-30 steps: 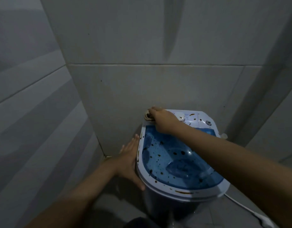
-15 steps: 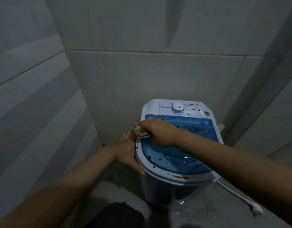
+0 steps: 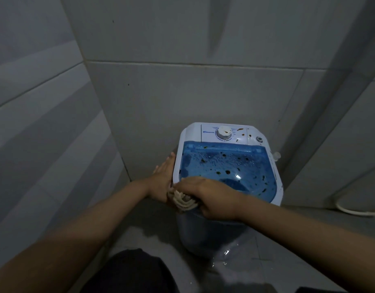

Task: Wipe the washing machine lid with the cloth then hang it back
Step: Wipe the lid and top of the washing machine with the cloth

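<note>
A small white washing machine stands in a tiled corner. Its translucent blue lid (image 3: 229,163) is speckled with dark and brown spots. My right hand (image 3: 212,197) grips a bunched beige cloth (image 3: 183,200) and presses it on the lid's near left corner. My left hand (image 3: 163,176) lies flat against the machine's left side, fingers spread, holding nothing. The white control panel (image 3: 224,133) with a round dial sits at the back of the machine, with a few brown spots on it.
Grey tiled walls close in on the left, back and right. A white hose or cable (image 3: 355,210) curves along the floor at the right. The floor in front of the machine (image 3: 226,261) looks wet. Dark clothing shows at the bottom edge.
My right hand has dragged the cloth from the back left corner by the control panel, along the lid's left edge, to the near left corner. The left hand stays on the machine's side.
</note>
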`<action>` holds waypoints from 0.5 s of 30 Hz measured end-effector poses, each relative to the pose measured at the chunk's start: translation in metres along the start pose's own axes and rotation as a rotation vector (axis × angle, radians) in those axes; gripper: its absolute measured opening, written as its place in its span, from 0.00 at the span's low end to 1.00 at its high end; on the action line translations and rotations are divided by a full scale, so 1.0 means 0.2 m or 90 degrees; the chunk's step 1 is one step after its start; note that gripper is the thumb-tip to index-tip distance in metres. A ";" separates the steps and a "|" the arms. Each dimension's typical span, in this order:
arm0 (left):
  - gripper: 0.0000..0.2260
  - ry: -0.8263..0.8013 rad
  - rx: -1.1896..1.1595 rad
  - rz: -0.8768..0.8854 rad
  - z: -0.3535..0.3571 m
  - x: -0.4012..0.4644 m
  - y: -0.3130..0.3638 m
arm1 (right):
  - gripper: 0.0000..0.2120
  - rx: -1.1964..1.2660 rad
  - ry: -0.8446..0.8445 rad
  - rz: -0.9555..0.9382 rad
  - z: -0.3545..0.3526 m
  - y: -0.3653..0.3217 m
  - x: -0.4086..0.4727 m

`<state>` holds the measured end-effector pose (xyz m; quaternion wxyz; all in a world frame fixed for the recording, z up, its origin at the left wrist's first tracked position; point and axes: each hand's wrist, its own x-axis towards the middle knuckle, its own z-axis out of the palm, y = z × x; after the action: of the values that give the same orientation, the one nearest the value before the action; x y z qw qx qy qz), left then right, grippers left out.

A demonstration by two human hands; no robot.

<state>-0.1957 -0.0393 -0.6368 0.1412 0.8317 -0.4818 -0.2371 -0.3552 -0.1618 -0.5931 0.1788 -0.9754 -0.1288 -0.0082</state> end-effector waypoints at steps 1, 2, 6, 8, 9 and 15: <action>0.62 -0.002 0.003 -0.004 0.00 0.00 0.00 | 0.25 0.008 -0.005 -0.002 0.00 0.00 -0.02; 0.63 -0.008 0.009 -0.007 -0.01 0.00 0.01 | 0.27 0.017 -0.008 -0.006 0.00 0.00 -0.05; 0.70 -0.031 0.044 -0.005 -0.02 -0.01 0.01 | 0.27 0.042 -0.018 -0.009 -0.02 -0.01 -0.15; 0.72 -0.030 0.053 -0.005 -0.02 0.00 0.00 | 0.24 0.049 -0.025 -0.003 -0.05 -0.01 -0.21; 0.73 -0.028 0.057 -0.005 -0.02 0.00 -0.01 | 0.23 0.049 -0.036 0.003 -0.08 -0.02 -0.23; 0.71 -0.009 0.049 0.023 -0.02 0.04 -0.02 | 0.11 0.060 -0.055 0.070 -0.29 -0.02 -0.21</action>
<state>-0.1869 -0.0439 -0.6383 0.1101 0.8262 -0.5061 -0.2217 -0.3959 -0.1884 -0.5408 0.2190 -0.9709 -0.0827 0.0496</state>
